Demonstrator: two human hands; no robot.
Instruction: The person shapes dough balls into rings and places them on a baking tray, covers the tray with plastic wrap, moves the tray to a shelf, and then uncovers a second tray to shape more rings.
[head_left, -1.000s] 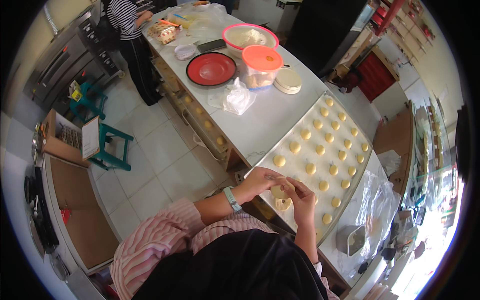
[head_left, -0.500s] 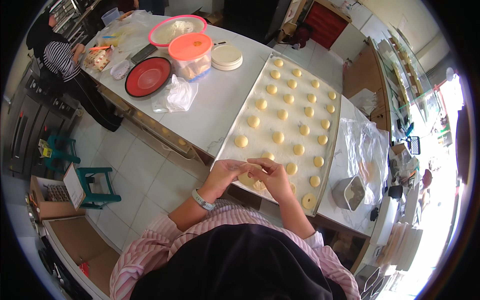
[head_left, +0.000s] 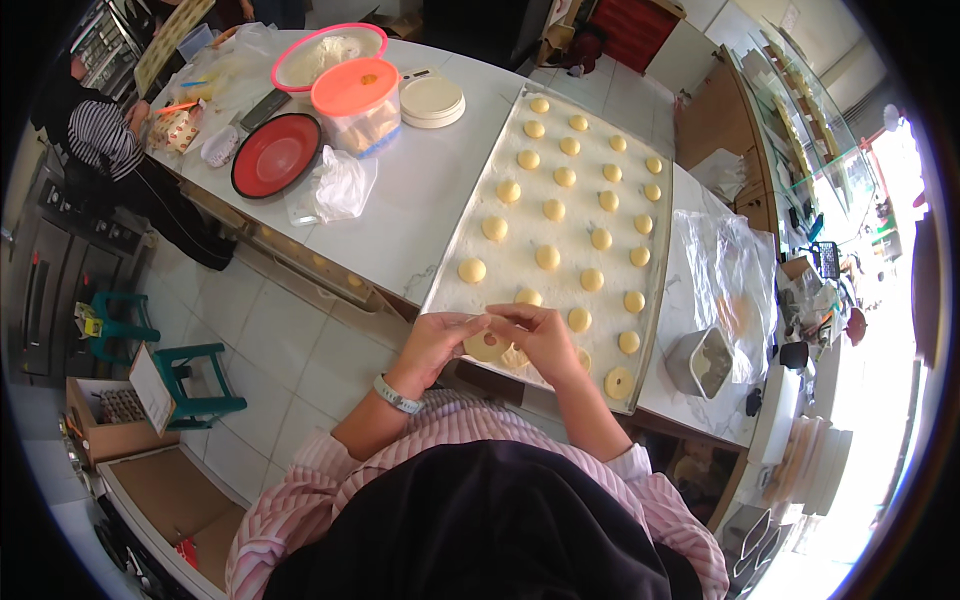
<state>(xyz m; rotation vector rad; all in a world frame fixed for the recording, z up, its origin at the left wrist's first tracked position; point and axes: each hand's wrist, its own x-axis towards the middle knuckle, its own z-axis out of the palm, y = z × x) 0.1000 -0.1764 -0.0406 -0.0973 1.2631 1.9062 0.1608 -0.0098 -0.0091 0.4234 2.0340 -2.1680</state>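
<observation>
Left hand (head_left: 437, 347): grasping; fingertips closed on the edge of a dough ring (head_left: 483, 352); pale wristband (head_left: 398, 395) at the wrist.
Right hand (head_left: 540, 347): grasping the same dough ring; its fingertips meet the left hand's at the upper edge.
Dough ring: one, pale yellow, flat, holed; between both hands at the tray's near edge, toward its near-left corner.
Tray (head_left: 452, 300): one, large, shallow; laid across the near end of the white table (head_left: 430, 195).
Dough balls (head_left: 547, 257): many, round, yellow; spaced in rows to the tray's far edge.
Second ring (head_left: 612, 385): one, holed; on the tray, by its near-right corner.
Metal tin (head_left: 700, 362): near the table's near-right corner, just beside clear plastic (head_left: 728, 290).
Red plate (head_left: 275, 157): black-rimmed; near the table's left edge.
White bag (head_left: 338, 188): crumpled; between red plate and tray.
Tub (head_left: 365, 128): orange-lidded; touching or just beside a pink-rimmed bowl (head_left: 297, 72), cannot tell which.
Co-worker (head_left: 98, 135): striped top; by the table's far-left corner.
</observation>
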